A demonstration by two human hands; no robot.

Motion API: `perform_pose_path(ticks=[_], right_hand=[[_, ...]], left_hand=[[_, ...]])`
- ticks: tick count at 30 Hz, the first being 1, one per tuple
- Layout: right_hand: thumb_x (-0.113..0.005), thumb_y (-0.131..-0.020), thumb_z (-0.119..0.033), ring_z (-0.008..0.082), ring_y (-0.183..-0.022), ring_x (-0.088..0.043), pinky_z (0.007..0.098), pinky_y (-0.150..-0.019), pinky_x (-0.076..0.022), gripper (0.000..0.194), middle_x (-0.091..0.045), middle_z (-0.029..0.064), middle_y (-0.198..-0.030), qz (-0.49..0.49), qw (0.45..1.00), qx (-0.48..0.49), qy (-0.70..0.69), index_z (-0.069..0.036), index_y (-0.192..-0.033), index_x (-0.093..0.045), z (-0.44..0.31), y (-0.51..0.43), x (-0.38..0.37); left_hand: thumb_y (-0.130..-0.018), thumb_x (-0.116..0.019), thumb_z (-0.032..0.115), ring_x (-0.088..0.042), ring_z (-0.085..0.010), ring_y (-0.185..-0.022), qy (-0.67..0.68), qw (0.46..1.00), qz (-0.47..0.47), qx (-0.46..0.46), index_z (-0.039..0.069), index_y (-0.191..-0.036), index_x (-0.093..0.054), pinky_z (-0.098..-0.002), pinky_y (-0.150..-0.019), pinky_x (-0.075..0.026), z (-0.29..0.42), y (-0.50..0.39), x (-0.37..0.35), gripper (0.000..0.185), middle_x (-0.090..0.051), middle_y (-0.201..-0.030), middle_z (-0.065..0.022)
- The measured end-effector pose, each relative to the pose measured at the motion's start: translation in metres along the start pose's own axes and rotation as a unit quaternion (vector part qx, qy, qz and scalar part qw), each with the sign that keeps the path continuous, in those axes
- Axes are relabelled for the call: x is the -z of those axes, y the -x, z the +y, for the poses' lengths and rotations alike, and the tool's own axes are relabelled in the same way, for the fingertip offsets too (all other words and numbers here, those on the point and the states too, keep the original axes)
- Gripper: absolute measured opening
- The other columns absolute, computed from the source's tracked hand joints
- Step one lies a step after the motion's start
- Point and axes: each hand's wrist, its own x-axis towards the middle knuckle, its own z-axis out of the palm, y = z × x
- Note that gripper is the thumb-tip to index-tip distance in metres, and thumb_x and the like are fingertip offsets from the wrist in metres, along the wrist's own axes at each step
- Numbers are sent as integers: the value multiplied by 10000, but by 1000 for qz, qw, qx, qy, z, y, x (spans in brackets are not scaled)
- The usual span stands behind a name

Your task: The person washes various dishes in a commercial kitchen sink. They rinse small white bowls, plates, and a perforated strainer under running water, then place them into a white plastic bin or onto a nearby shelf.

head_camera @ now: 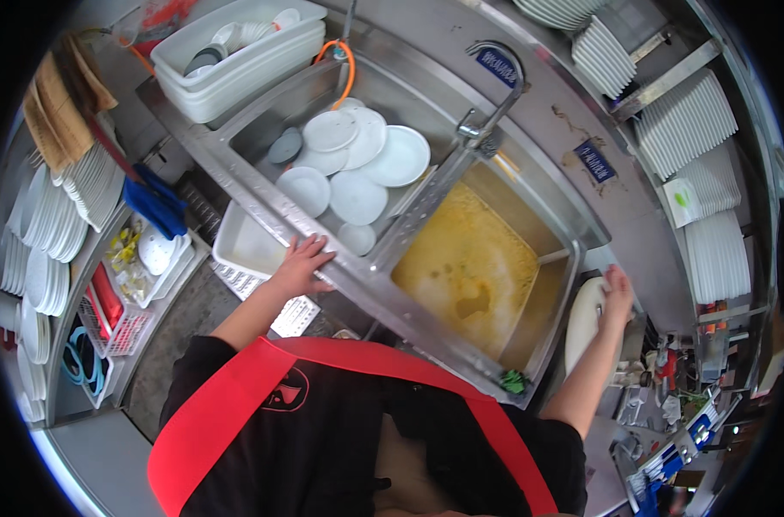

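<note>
My left hand (303, 266) lies on the front rim of a stainless steel double sink (360, 287), fingers spread and nothing in them. Just beyond it, the left basin holds several white plates (358, 199), some overlapping, and a small grey bowl (285, 147). Cloudy yellowish water with foam (469, 258) stands in the right basin. My right hand (617, 294) is past the sink's right end, above or against a white oval dish (584, 320). It is slightly blurred, and whether its fingers grip the dish cannot be seen.
A faucet (505, 97) rises behind the divider. Stacked white tubs (237, 71) holding dishes stand at the back left. Plates fill a wall rack (686, 123) on the right and shelves (49, 220) on the left. A white tub (246, 239) sits below the sink's front edge.
</note>
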Motion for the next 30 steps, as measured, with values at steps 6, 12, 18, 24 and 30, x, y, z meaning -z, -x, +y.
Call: perform_pose_path(ticks=[6,12,18,24,30], right_hand=[[-552,-946,-223,122,-888,-625,280,-718,-515,231,-667,44,-1020,-191,971,-124,-70,-63,-1100,-616,40,156,-171],[-532,-945,-170,121,-905,-612,273,-763,-491,225,-660,44,-1048,-345,930,-124,-36,-53,-1124,-600,6,198,-288],[-574,-906,-177,150,-997,-574,307,-799,-475,300,-613,65,-1128,-392,910,-131,-30,-40,-1172,-561,-10,185,-398],[-631,-824,-157,243,-1089,-527,347,-835,-460,514,-539,137,-1233,-290,925,-246,3,-15,-1287,-458,62,144,-528],[-626,-766,-150,356,-1107,-554,403,-871,-473,636,-518,224,-1262,-187,898,-393,55,65,-1314,-386,185,104,-624]], left_hand=[[-747,-711,140,-479,-362,-1193,71,996,23,-57,132,-1088,-609,-452,-1006,-374,-26,41,56,357,-514,-1307,-154],[-846,-594,92,-564,-330,-1032,121,993,11,-7,68,-831,-585,-432,-904,-410,-58,56,95,30,-641,-1045,-126],[-887,-545,132,-564,-332,-982,54,995,73,-46,46,-880,-584,-430,-892,-406,-88,25,114,95,-627,-975,-125],[-804,-643,131,-459,-367,-1211,-33,998,57,-5,82,-1152,-548,-506,-1023,-341,-135,-32,123,363,-511,-1277,-171],[-844,-595,404,-303,-346,-1350,-119,991,-51,40,112,-1257,-520,-560,-1088,-212,-173,-74,121,511,-405,-1400,-154]])
